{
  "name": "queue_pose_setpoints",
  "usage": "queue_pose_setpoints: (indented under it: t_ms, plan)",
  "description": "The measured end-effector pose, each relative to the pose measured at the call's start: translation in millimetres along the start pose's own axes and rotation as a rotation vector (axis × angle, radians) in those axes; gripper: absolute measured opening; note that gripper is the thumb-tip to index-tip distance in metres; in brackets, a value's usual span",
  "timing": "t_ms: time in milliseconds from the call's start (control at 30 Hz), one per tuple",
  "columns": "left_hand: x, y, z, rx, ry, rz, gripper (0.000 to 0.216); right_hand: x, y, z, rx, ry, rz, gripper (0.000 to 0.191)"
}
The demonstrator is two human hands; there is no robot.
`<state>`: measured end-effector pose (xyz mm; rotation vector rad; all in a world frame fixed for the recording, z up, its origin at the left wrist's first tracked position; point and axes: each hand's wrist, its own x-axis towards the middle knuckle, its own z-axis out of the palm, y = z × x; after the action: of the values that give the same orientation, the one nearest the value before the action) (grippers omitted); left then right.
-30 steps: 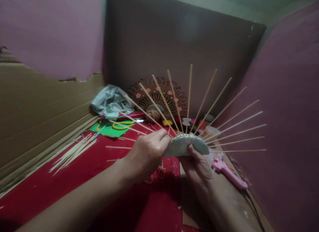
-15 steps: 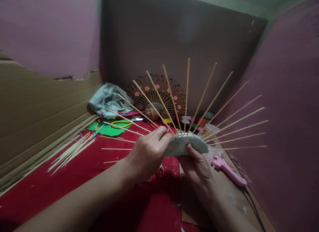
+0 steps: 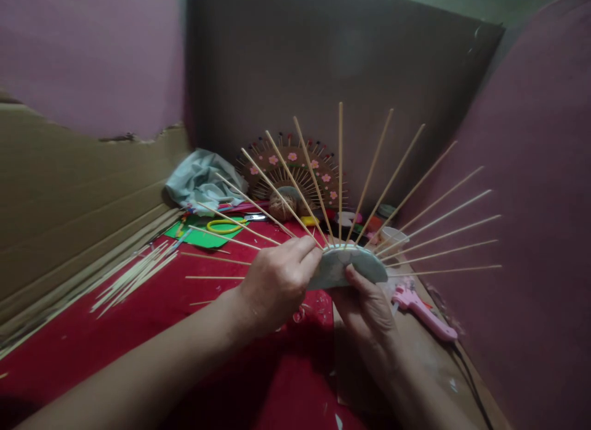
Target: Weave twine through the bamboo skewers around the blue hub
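Between the 2 hands is a pale half-disc (image 3: 333,271), sticks (image 3: 340,171) fanning beyond it — the right hand (image 3: 367,307) grips it; the left hand (image 3: 282,279) curls at its edge, its hold hidden from me.

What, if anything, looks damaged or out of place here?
On the left, the pink wall surface ends in a ragged, seemingly torn edge above brown cardboard. A pale scrap also lies astray near the view's bottom edge. The half-round piece in the right hand shows no obvious damage.
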<state>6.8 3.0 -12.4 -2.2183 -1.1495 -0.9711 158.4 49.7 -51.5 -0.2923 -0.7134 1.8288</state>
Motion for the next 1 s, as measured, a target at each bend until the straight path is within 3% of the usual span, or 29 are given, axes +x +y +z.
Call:
queue_pose_setpoints:
  t_ms: [100, 367, 700, 1000]
  plan:
    - [0.0, -1.5, 2.6, 0.048, -0.031, 0.000, 0.022, 1.4, 1.1, -1.0, 0.006, 0.004, 0.022, 0.022]
    - [-1.7, -2.8, -2.4, 0.080, 0.065, -0.025, 0.025, 8.0, -1.7, -6.3, 0.050, 0.076, 0.020, 0.025]
    - [-3.3, -1.8, -0.3, 0.050, 0.029, -0.027, 0.024, 4.3, -5.4, -2.5, 0.074, 0.109, 0.017, 0.029]
    - [-2.9, -2.3, 0.5, 0.053, 0.053, 0.003, 0.026, 6.9, -4.7, -5.5, 0.082, 0.047, 0.041, 0.024]
